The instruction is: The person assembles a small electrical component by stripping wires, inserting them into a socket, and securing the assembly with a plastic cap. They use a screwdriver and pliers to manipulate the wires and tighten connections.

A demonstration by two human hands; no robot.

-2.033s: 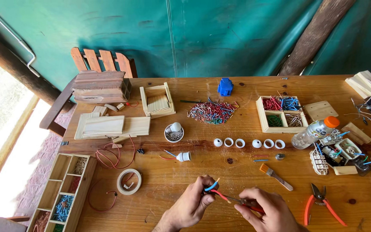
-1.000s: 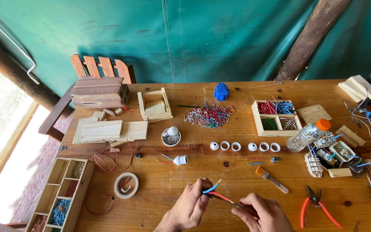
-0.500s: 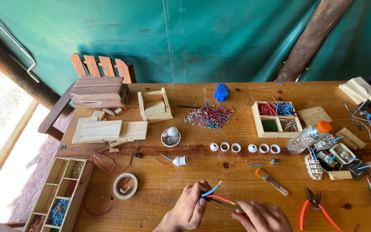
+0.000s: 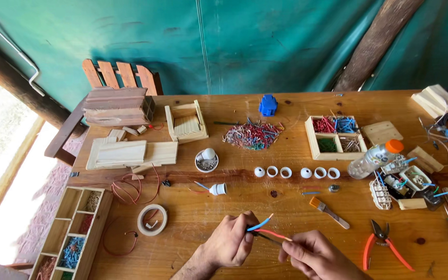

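Thin insulated wires, one blue and one red, run between two bare hands low over a long wooden workbench. The person's left hand is closed, its fingertips pinching the wires where they meet, with the blue end sticking up and to the right. The person's right hand is also closed, finger and thumb nipping the far end of the red wire.

Just right of the hands lies a small flat brush with an orange band, and farther right a pair of orange-handled pliers. A roll of pale tape sits to the left, near loops of loose red wire.

Across the middle of the bench runs a row of small white rings. Behind them lies a heap of short mixed-colour wire offcuts, with a blue plastic box beyond it. A square wooden tray with four compartments holds red, blue, green and pale pieces sorted apart. Beside it a clear plastic bottle with an orange cap lies on its side. At the bench's left edge stands a long divided wooden tray, and behind hangs a green tarpaulin.
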